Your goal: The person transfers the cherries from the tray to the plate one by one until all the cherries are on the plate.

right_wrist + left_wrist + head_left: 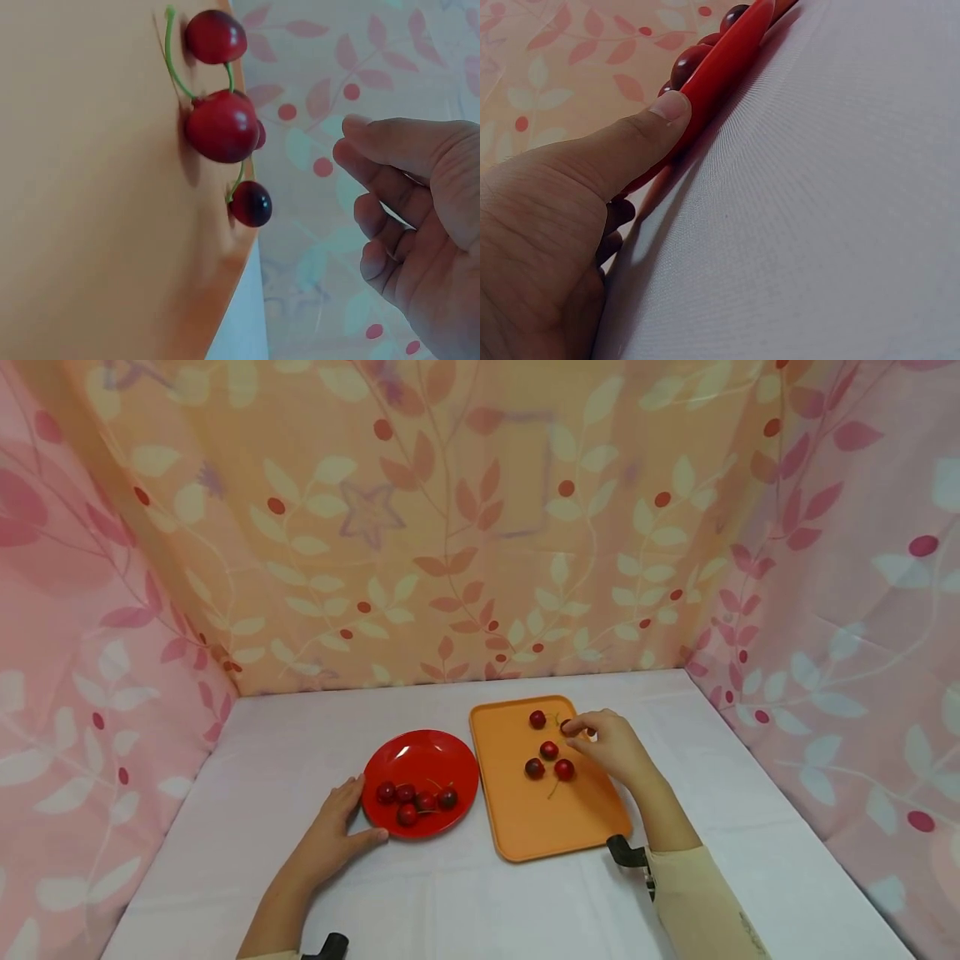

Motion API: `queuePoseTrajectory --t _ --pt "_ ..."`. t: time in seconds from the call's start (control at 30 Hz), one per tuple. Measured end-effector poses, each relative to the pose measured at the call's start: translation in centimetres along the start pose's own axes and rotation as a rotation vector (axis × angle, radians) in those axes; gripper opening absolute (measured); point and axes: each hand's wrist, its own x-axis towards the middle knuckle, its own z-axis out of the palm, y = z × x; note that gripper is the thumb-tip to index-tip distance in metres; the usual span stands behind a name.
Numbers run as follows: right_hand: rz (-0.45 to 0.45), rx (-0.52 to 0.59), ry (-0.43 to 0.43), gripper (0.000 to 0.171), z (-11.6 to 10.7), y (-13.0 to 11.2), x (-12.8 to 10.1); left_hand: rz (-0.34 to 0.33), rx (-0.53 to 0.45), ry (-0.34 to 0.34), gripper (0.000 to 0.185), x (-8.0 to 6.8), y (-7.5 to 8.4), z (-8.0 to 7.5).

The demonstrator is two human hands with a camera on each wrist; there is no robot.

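My left hand (335, 827) holds the rim of a red plate (426, 745), its fingers at the left side and its thumb at the front edge. In the left wrist view the thumb (641, 135) lies against the plate's rim. Several dark red cherries (407, 814) with stems are grouped on the plate. My right hand (611, 747) hovers over the far right side of an orange tray (540, 827), fingertips close to a partly hidden cherry (567, 727). In the right wrist view its fingers are loosely bent, with nothing between them, apart from the cherries (222, 126).
More cherries (549, 750) lie on the tray's far half. The tray stands just right of the plate on a white tablecloth (300, 727). Patterned cloth walls (480, 552) rise at the back and both sides. A black strap piece (628, 853) sits at the right wrist.
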Motion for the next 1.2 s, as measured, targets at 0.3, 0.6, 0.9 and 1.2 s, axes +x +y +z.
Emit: queuePoseTrajectory --t 0.3,0.6,0.9,1.2 --pt "0.033 -0.033 -0.080 0.016 0.3 2.1 1.6 0.010 -0.008 0.009 0.110 0.0 0.1 0.1" --pt "0.043 -0.059 -0.146 0.018 0.9 3.3 2.5 0.022 -0.025 0.007 0.110 -0.2 0.1 0.1" --pt "0.038 -0.112 -0.196 0.021 1.2 3.8 3.0 0.007 -0.020 0.012 0.110 -0.2 -0.1 0.2" --pt "0.052 -0.143 -0.211 0.023 1.3 4.1 3.4 -0.021 -0.015 0.001 0.110 -0.2 0.1 0.1"
